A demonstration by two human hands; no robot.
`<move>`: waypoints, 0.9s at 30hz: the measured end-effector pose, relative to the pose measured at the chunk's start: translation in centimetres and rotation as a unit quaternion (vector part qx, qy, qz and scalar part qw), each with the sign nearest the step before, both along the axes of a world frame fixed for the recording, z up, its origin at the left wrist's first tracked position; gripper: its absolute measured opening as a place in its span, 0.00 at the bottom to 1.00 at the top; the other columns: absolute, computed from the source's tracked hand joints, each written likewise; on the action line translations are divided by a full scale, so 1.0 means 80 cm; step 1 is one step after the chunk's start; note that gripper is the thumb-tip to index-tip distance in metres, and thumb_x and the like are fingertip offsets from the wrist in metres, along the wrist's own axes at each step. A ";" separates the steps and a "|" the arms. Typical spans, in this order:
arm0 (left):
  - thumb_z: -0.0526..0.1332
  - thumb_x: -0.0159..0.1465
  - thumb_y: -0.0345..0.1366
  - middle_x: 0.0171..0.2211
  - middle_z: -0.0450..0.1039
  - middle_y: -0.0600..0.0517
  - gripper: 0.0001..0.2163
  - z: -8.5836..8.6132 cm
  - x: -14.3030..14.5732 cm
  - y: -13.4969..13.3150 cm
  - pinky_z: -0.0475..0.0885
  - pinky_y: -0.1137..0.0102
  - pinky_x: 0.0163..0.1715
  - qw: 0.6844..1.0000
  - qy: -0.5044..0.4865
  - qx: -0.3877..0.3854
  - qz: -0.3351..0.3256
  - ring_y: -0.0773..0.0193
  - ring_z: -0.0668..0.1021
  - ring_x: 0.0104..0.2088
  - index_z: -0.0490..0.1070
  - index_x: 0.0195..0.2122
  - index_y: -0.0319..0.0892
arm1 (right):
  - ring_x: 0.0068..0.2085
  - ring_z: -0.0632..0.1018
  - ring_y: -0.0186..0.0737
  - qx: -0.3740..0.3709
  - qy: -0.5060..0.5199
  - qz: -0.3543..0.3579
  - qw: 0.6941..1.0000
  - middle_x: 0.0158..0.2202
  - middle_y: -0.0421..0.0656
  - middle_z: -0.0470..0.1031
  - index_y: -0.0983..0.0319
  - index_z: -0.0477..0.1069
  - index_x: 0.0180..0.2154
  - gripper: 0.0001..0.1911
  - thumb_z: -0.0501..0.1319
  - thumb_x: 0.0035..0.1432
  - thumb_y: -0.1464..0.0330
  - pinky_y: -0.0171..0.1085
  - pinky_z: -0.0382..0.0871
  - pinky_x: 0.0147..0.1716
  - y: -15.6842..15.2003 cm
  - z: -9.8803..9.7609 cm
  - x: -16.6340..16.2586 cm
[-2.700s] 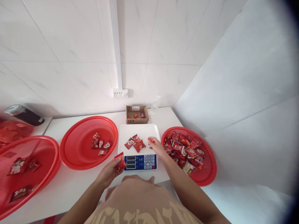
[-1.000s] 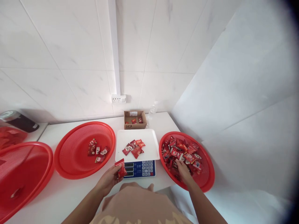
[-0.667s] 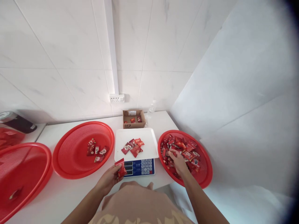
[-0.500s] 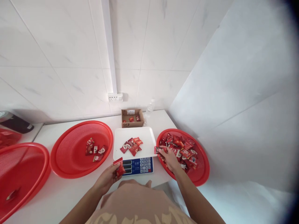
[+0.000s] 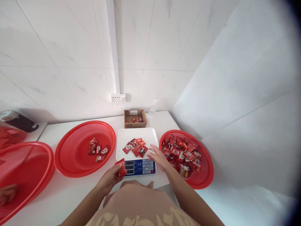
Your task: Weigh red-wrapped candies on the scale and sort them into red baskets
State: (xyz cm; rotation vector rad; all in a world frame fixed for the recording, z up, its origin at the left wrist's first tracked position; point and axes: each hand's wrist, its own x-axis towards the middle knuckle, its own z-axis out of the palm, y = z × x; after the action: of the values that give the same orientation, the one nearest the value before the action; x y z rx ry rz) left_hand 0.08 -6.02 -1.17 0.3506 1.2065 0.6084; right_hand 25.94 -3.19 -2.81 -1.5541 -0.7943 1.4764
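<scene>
Packet (image 5: pixel 121 168), small, bright red (slightly crumpled), pinched in left fingers (image 5: pixel 115 173)

Red mesh baskets (image 5: pixel 84 150), white scale tray (image 5: pixel 122 138), red-wrapped candies (image 5: pixel 136 148), blue keypad panel (image 5: pixel 141 167)

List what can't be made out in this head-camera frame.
All in the head view.
Scale display: digits too small to read.
Packet in the left hand: print blurred, partly covered by fingers.
Far-left basket: cut off by the left edge.
Cardboard box: contents too small to identify.
Right hand: palm faces down, underside hidden.
</scene>
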 end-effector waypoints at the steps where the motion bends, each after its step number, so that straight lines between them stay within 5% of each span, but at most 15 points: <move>1: 0.62 0.58 0.40 0.32 0.75 0.50 0.12 0.000 0.000 0.000 0.70 0.73 0.33 1.000 0.002 -0.002 0.000 0.67 0.76 0.31 0.68 0.41 0.40 | 0.35 0.77 0.35 -0.001 -0.031 0.000 1.000 0.53 0.46 0.67 0.56 0.68 0.47 0.25 0.66 0.43 0.65 0.38 0.72 0.37 0.001 0.003 -0.001; 9: 0.65 0.51 0.49 0.32 0.74 0.54 0.21 0.001 0.000 -0.003 0.63 0.74 0.30 0.992 0.061 0.061 -0.087 0.68 0.74 0.31 0.66 0.42 0.42 | 0.33 0.75 0.36 0.001 -0.100 0.093 0.991 0.36 0.42 0.74 0.60 0.69 0.43 0.17 0.60 0.51 0.60 0.35 0.70 0.31 -0.018 0.002 -0.013; 14: 0.66 0.49 0.44 0.31 0.74 0.53 0.18 0.007 0.016 -0.001 0.64 0.70 0.33 0.958 0.107 0.171 -0.205 0.63 0.75 0.32 0.66 0.37 0.40 | 0.38 0.76 0.39 -0.019 -0.012 0.244 0.970 0.41 0.45 0.74 0.61 0.67 0.48 0.21 0.58 0.54 0.60 0.36 0.70 0.34 -0.041 0.018 -0.050; 18: 0.67 0.44 0.36 0.28 0.73 0.55 0.16 -0.004 0.031 -0.001 0.65 0.68 0.34 0.926 0.135 0.239 -0.257 0.62 0.74 0.32 0.65 0.32 0.41 | 0.43 0.75 0.39 0.032 -0.013 0.328 0.944 0.45 0.44 0.74 0.59 0.67 0.50 0.21 0.59 0.53 0.64 0.37 0.69 0.39 -0.052 0.029 -0.070; 23: 0.67 0.45 0.37 0.23 0.71 0.58 0.19 -0.021 0.040 -0.006 0.64 0.70 0.27 0.933 0.093 0.222 -0.266 0.65 0.73 0.25 0.59 0.34 0.43 | 0.30 0.76 0.35 -0.045 -0.058 0.320 0.945 0.30 0.41 0.75 0.62 0.70 0.36 0.13 0.54 0.57 0.61 0.32 0.68 0.27 -0.057 0.030 -0.071; 27: 0.62 0.52 0.41 0.28 0.73 0.54 0.15 -0.012 0.040 -0.004 0.67 0.69 0.30 0.933 0.096 0.227 -0.263 0.65 0.75 0.29 0.61 0.37 0.43 | 0.27 0.73 0.34 0.019 -0.138 0.269 0.953 0.28 0.40 0.74 0.62 0.69 0.32 0.13 0.53 0.57 0.59 0.32 0.67 0.27 -0.052 0.029 -0.055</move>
State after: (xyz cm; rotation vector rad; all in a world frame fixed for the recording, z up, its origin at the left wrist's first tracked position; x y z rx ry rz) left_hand 3.25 -6.37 -2.15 1.1088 1.0829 0.3792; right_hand 21.56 -7.34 -0.47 -1.6098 -1.4940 1.6176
